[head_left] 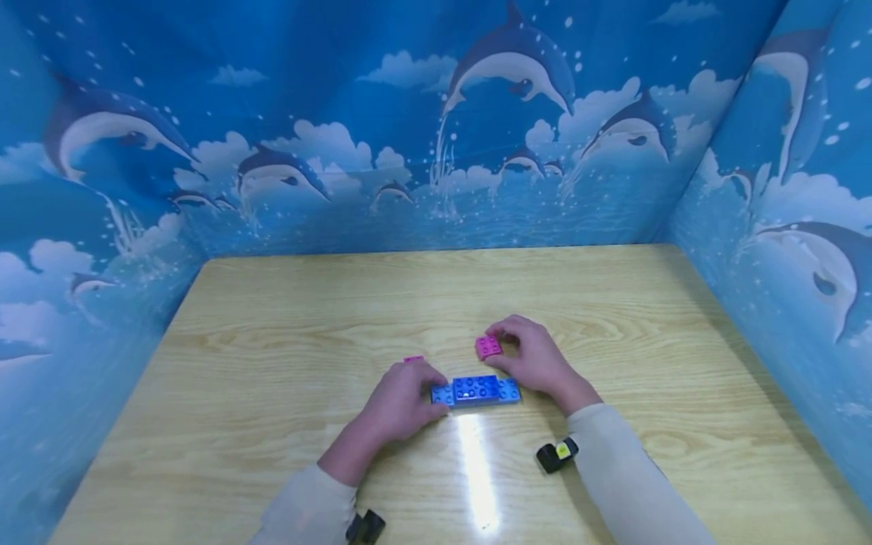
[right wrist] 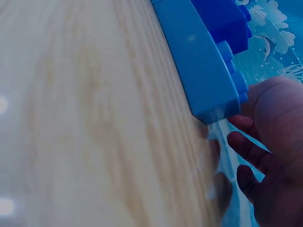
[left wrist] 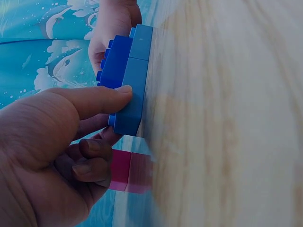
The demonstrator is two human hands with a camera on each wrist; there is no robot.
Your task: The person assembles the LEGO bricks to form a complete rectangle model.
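Observation:
Two light blue toy building bricks (head_left: pixel 509 390) lie end to end on the table, and a dark blue brick (head_left: pixel 475 389) bridges their middle, studs up. My left hand (head_left: pixel 403 401) pinches the left end of this row between thumb and fingers. Above the row's right end, my right hand (head_left: pixel 534 357) holds a pink brick (head_left: pixel 487 347) by thumb and fingertips. That brick is out of sight in the right wrist view. Beyond the left hand sits a second pink brick (left wrist: pixel 120 171), mostly hidden from the head view by that hand.
The wooden table (head_left: pixel 306 303) has a light grain and a bright glare streak near its front. A blue curtain (head_left: pixel 381 98) printed with dolphins borders it at the back and both sides. Black wrist cameras (head_left: pixel 557 454) are strapped to both sleeves.

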